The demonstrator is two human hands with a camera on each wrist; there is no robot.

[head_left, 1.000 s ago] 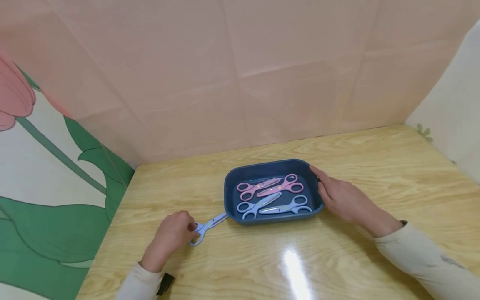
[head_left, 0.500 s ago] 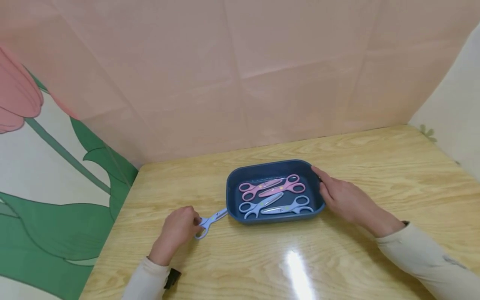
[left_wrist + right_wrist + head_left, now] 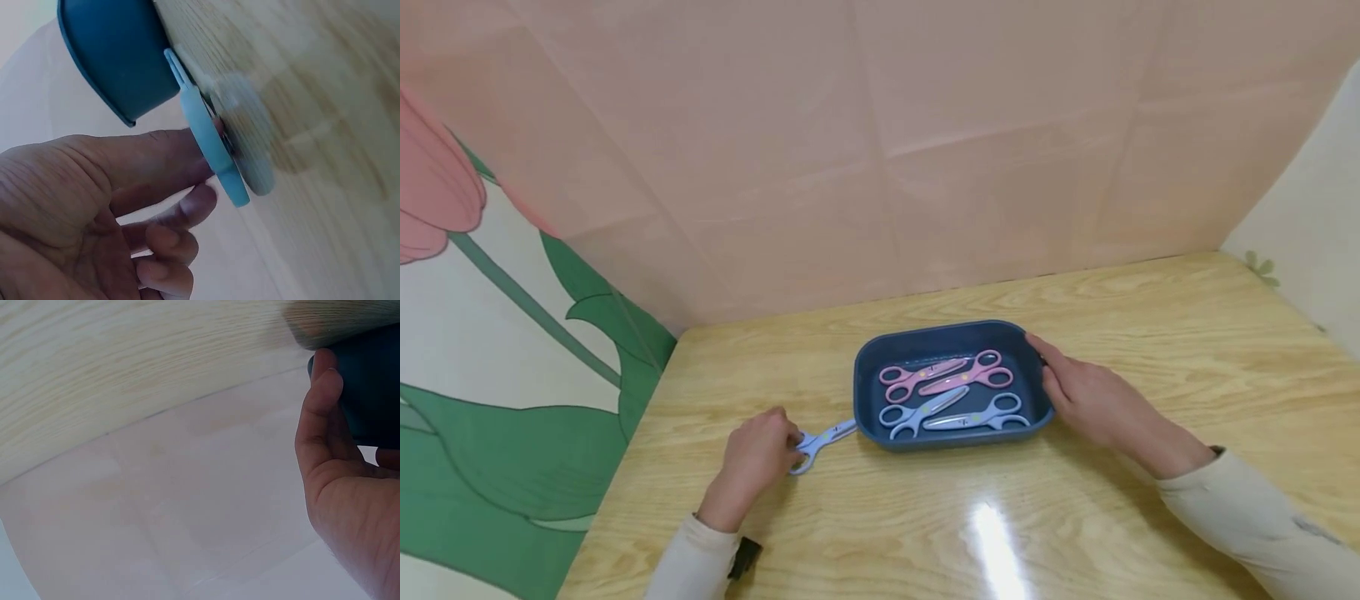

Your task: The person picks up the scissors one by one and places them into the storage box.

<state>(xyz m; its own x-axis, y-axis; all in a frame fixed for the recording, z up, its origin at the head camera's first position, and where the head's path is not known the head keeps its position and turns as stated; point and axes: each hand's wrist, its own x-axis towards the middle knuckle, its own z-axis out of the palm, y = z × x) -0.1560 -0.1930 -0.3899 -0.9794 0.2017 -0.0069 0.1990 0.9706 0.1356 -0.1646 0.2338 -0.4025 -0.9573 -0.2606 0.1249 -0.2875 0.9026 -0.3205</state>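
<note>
Near the table's left side, my left hand (image 3: 758, 458) pinches a pair of light blue scissors (image 3: 827, 437) by the finger loops. Its blades point at the left end of a dark blue plastic tray (image 3: 955, 444); whether the tip touches cannot be told. In the left wrist view, the scissors (image 3: 203, 128) lie low over the tabletop beside the tray's wall. My right hand (image 3: 1097, 408) grips the tray's right end, with part of its fingers hidden. Inside the tray lie two pink scissors (image 3: 966, 380) at the back and two light blue scissors (image 3: 931, 407) at the front.
The wooden table (image 3: 865, 533) carries the tray and scissors. A pinkish sheet (image 3: 880, 167) hangs along its back edge. A tulip-patterned wall panel (image 3: 527, 283) stands at the left, a pale wall (image 3: 1311, 217) at the right. A small black object (image 3: 745, 557) shows beside the left sleeve.
My left hand has shifted slightly right and away from me with the scissors, then nearly stopped. My right hand keeps its grip on the tray. The head view has turned a little.
</note>
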